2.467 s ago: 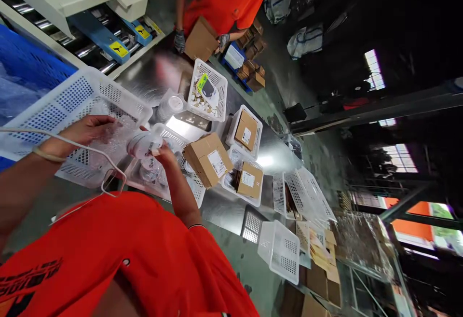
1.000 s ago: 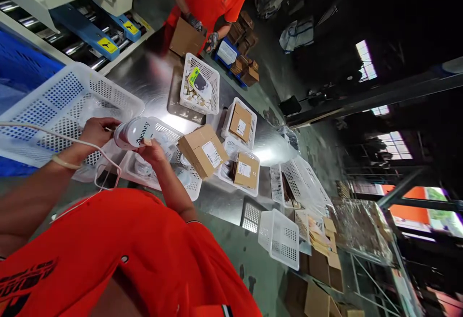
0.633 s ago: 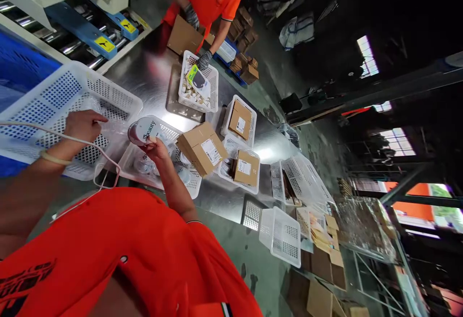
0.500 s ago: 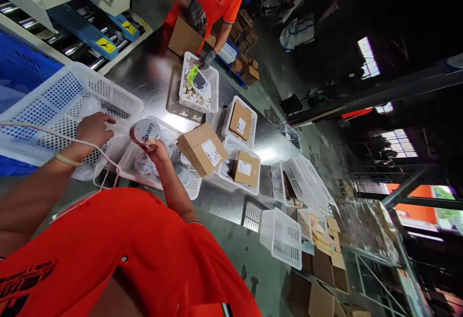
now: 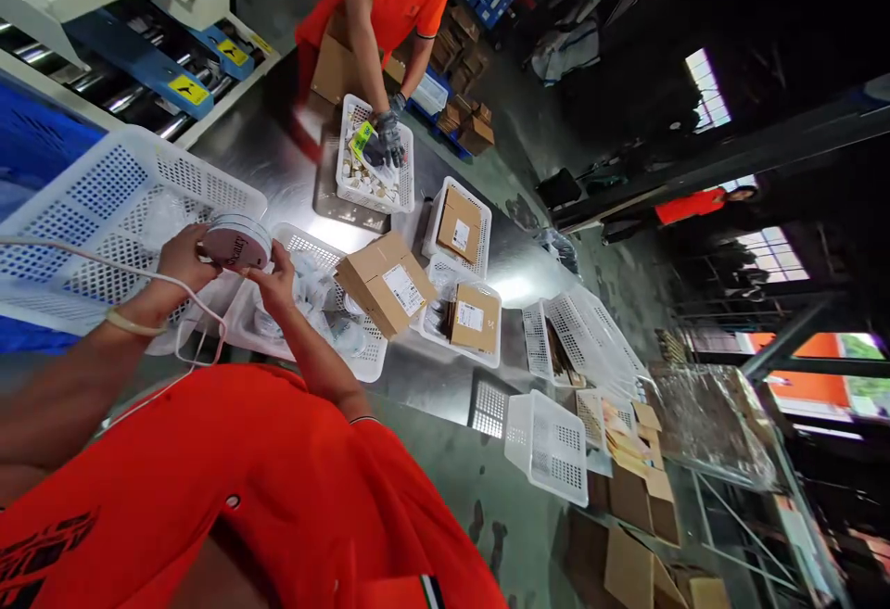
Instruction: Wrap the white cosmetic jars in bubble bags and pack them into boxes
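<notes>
Both hands are up and on it: left hand [image 5: 182, 261] pinching one edge, fingers and thumb curled nearly closed, right hand [image 5: 274, 285] on the opposite side, thumb below and fingers spread a little along the rim. Between them sits a round, flat, pale pink and white container [image 5: 238, 244], tilted, dark lettering facing up. It's hanging above the gap between a large white perforated plastic basket [image 5: 198, 178], with crumpled clear film [image 5: 167, 220] inside, and a low white perforated tray [image 5: 366, 363] of clear-wrapped pieces [image 5: 344, 336]. On that tray's far edge leans a brown cardboard stack [image 5: 375, 280] with a white label. A white cable [image 5: 104, 255] crosses the left wrist. Across the shiny steel table [image 5: 431, 386], a co-worker's grey-gloved hand [image 5: 389, 136] dips into a smaller white perforated basket [image 5: 408, 187].
</notes>
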{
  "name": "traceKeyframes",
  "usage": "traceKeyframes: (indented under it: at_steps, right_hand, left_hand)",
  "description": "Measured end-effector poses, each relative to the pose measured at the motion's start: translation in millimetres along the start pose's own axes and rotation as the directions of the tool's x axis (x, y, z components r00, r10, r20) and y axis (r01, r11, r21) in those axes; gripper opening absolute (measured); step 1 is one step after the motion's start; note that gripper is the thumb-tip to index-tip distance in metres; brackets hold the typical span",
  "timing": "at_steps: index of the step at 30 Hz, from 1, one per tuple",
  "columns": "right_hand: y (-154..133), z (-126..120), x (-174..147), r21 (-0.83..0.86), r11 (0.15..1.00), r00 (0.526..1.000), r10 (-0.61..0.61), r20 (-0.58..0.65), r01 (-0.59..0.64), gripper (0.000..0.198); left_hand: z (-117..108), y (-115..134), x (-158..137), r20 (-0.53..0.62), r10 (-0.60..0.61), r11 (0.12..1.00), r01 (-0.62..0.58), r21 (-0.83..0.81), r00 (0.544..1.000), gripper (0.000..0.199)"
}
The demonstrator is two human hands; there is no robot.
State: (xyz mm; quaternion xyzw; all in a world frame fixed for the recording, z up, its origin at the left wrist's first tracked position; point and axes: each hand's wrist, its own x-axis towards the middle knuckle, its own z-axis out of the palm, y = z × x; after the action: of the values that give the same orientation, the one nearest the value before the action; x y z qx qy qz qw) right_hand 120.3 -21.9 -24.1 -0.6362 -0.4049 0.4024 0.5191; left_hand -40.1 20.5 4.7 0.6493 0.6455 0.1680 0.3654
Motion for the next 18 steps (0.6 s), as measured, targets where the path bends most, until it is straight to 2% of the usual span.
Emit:
traceKeyframes:
  at_steps: [3, 5, 8, 12, 15, 18]
  right_hand:
    - [-3.6, -5.3, -1.1, -0.155, 0.988, 0.997, 0.032, 0.064, -0.022, 0.049]
    - [-7.5, -9.2, -0.2, -0.269, 0.963, 0.990, 0.038, 0.133, -0.001, 0.053]
    - [-14.5, -11.7, 1.1, -0.437, 0.895, 0.973, 0.016, 0.231, 0.089, 0.049]
    - [-22.9, -7.3, -2.3, -0.627, 0.728, 0.940, -0.069, 0.333, 0.276, 0.035]
    - [-26.7, 4.1, -6.2, -0.715, 0.630, 0.942, -0.088, 0.323, 0.304, 0.019]
    - [-29.5, 10.7, -5.2, -0.713, 0.653, 0.961, -0.086, 0.264, 0.254, 0.011]
  left_hand:
    - [-0.4, -4.7, -3.8, -0.008, 0.023, 0.997, -0.023, -0.067, 1.000, 0.098]
    - [-0.6, -7.3, -4.0, -0.016, 0.056, 0.993, -0.058, -0.102, 0.998, 0.102]
    - [-1.0, -8.9, -3.3, -0.028, 0.119, 0.992, -0.120, -0.037, 0.992, 0.093]
    - [3.3, -1.7, -10.5, -0.029, 0.192, 0.976, -0.188, 0.105, 0.981, 0.085]
    - [11.7, 9.4, -17.1, 0.010, 0.255, 0.956, -0.253, 0.150, 0.967, 0.082]
    - [14.0, 17.4, -13.9, 0.089, 0.314, 0.930, -0.325, 0.174, 0.945, 0.082]
